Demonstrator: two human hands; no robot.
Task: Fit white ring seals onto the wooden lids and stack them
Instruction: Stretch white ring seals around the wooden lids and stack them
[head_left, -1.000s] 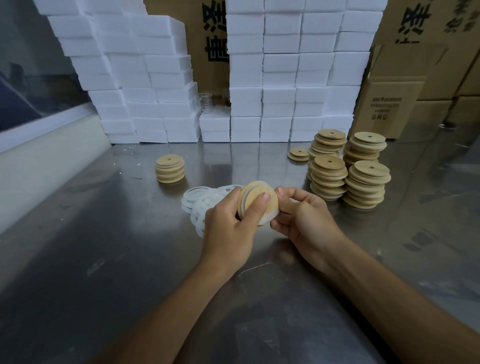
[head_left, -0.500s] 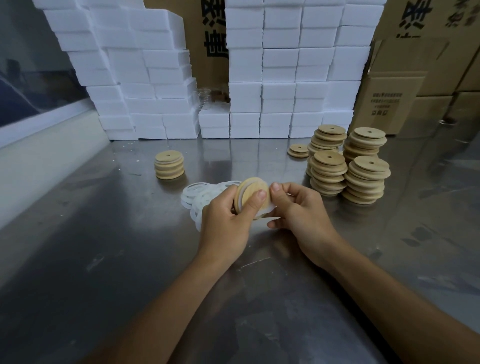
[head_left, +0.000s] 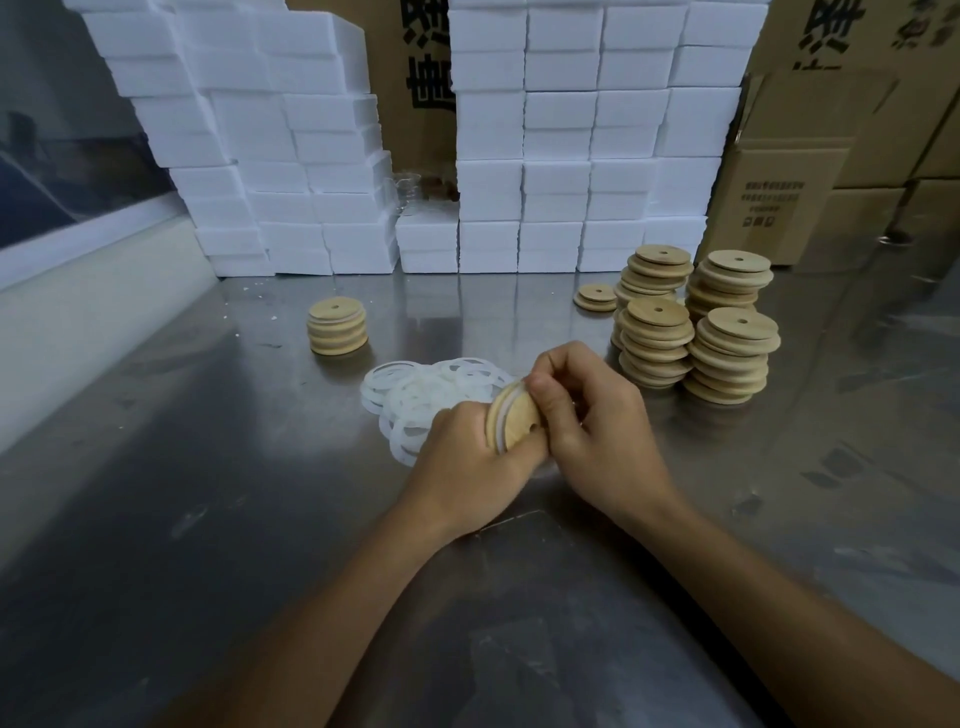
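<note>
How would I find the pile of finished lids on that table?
Start at the wall of white foam boxes at the steel table's back left. Just before it stands one short stack of wooden lids, alone, with white seals between layers, unlike the taller bare stacks on the right.

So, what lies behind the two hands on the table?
A pile of white rings lies flat behind the left hand and right hand. The hands and the lid they hold cover its near edge.

Steel tabletop (head_left: 208, 519) fills the lower frame, scuffed and reflective. Along the top, white foam blocks (head_left: 587, 135) are stacked in walls, brown printed cardboard boxes (head_left: 779, 197) are at upper right, and something clear glints in the gap between the blocks.
</note>
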